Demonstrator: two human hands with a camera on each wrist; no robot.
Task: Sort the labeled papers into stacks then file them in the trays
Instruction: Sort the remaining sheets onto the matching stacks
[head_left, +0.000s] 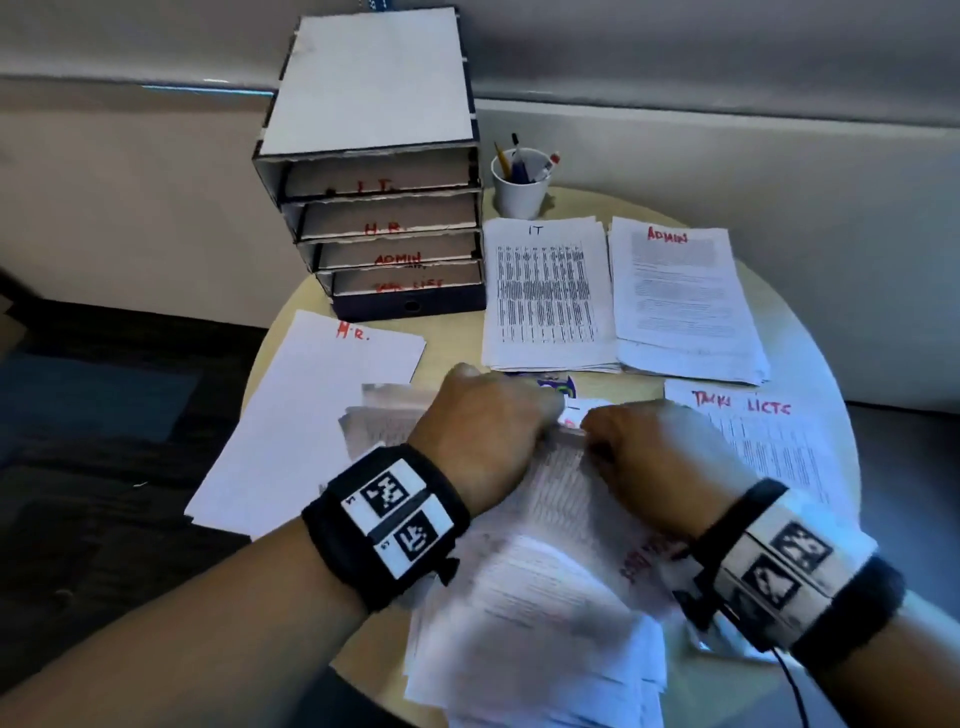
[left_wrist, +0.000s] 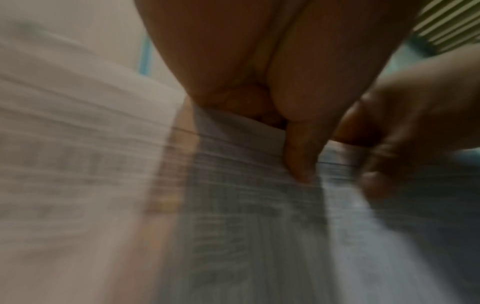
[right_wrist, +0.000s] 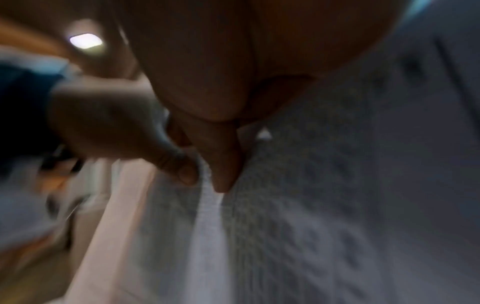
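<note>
A loose pile of printed papers (head_left: 545, 613) lies at the table's near edge. Both hands meet at the far edge of its top sheet (head_left: 561, 483), a page of small print. My left hand (head_left: 519, 415) pinches that edge, its thumb (left_wrist: 301, 164) lying on the print. My right hand (head_left: 613, 441) pinches it just beside, thumb (right_wrist: 223, 168) on top. Sorted stacks lie around: HR (head_left: 311, 415) at left, IT (head_left: 545, 291) and ADMIN (head_left: 685, 296) at the back, TASK LISTS (head_left: 774, 452) at right. The tray unit (head_left: 384, 218) has shelves marked IT, HR, ADMIN, TASK LIST.
A white cup (head_left: 519, 192) with pens and pencils stands right of the tray unit. The round wooden table (head_left: 810, 332) ends close behind the right-hand stacks. The HR stack overhangs the table's left edge. Dark floor lies to the left.
</note>
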